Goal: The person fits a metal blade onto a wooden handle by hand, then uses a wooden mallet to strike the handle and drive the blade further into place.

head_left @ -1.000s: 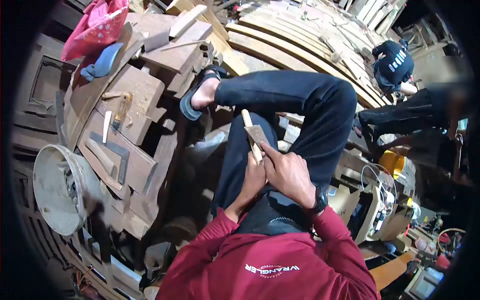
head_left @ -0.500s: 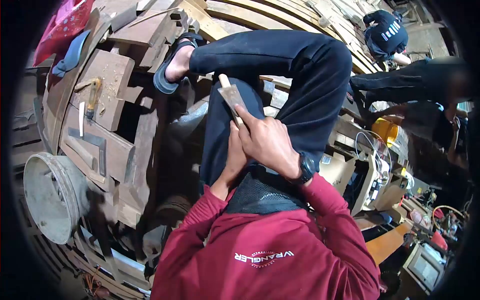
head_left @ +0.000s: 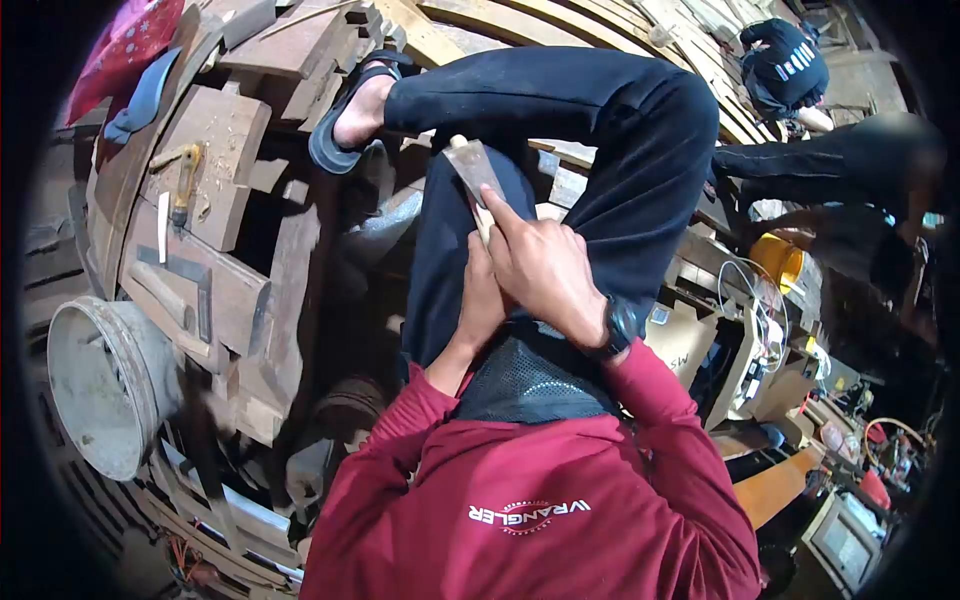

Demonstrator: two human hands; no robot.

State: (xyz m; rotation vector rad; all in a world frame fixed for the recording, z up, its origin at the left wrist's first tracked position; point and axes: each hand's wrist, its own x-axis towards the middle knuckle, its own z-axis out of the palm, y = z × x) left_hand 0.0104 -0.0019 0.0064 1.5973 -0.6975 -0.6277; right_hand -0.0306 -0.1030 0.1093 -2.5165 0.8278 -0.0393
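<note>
A pale wooden stick [head_left: 458,142] lies along my thigh, pointing away from me, with its lower part inside my left hand [head_left: 483,295]. My left fingers are wrapped round it. Over the stick rests a flat grey-brown piece like sandpaper [head_left: 466,167], wider at its far end. My right hand [head_left: 543,262] holds this piece, index finger stretched along it and the other fingers curled. Only the rounded tip of the stick shows past the piece. Both hands touch each other above my lap.
To the left, wooden blocks carry a yellow-handled tool [head_left: 184,190], a pale wood strip [head_left: 163,228] and a metal square [head_left: 204,300]. A whitish bucket [head_left: 97,390] lies nearby. At the upper right are a crouching person [head_left: 785,65] and another person in dark trousers [head_left: 800,160].
The sandpaper-like piece has slid up along the stick toward its far tip, so less of the tip shows. My right hand has shifted slightly with it.
</note>
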